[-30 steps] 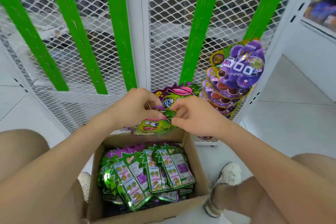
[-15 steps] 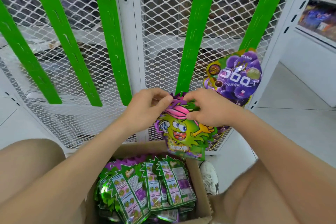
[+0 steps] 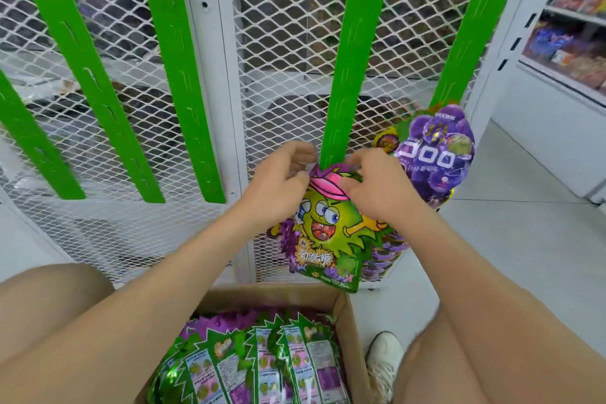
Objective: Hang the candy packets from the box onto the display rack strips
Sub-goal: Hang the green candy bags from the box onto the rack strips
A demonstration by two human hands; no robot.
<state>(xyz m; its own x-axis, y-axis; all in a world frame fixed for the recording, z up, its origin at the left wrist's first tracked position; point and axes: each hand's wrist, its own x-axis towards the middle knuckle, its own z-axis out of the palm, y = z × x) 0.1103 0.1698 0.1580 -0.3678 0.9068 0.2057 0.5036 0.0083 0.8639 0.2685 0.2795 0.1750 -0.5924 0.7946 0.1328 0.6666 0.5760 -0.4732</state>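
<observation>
A green candy packet (image 3: 328, 233) with a cartoon face and pink cap hangs upright below the fourth green strip (image 3: 347, 69). My left hand (image 3: 278, 187) pinches its top left corner and my right hand (image 3: 373, 184) pinches its top right, both at the strip's lower end. The packet's top edge is hidden under my fingers. The cardboard box (image 3: 347, 321) sits below between my knees, with several more green and purple packets (image 3: 262, 367) stacked in it.
Purple grape packets (image 3: 436, 151) hang on the right-hand strip (image 3: 472, 26), just right of my right hand. Three bare green strips (image 3: 177, 75) slant across the white mesh rack (image 3: 288, 43) to the left. A store shelf (image 3: 570, 52) stands far right; my white shoe (image 3: 383, 361) is beside the box.
Both hands lifted the green packet from just above the box up to the lower end of the fourth strip. The view tilted upward.
</observation>
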